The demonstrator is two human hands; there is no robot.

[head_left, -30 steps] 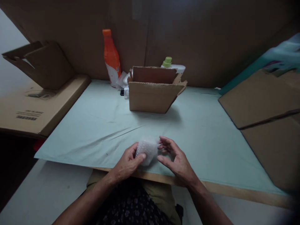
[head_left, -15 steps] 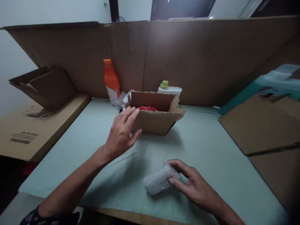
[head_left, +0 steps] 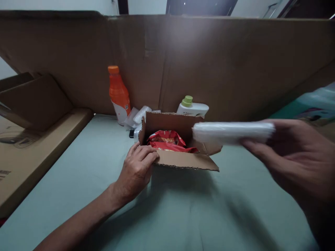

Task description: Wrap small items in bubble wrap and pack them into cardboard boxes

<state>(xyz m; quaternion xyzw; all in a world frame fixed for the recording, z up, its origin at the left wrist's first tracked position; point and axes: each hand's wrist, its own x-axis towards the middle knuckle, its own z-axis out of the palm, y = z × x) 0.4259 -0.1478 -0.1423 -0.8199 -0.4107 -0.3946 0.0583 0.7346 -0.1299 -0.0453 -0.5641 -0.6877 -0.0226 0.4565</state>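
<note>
a view from a head camera, looking down over a table (head_left: 78, 181) covered in pale green paper. the left hand (head_left: 137, 169) rests on the near left corner of a small open box (head_left: 183, 160), fingers curled over the box's edge, holding it. the box sits near the middle of the table, its flaps open, and a red packet (head_left: 170, 141) lies inside it.

the right hand (head_left: 290, 157) is raised above the table on the right, close to the camera and blurred. it grips one end of a white bubble-wrapped bundle (head_left: 230, 132), with the fingers closed around it. the bundle is held level in the air, its free end pointing left and overlapping the right rim of the box in the picture; whether it touches the box cannot be told.

behind the box stand an orange bottle (head_left: 118, 94) on the left and a white bottle (head_left: 192, 107) with a green cap, just behind the box's back wall. some small clear wrappers (head_left: 138, 116) lie between the orange bottle and the box. a tall cardboard wall (head_left: 209, 62) closes off the back of the table. flat cardboard (head_left: 34, 146) lies to the left of the table.
</note>
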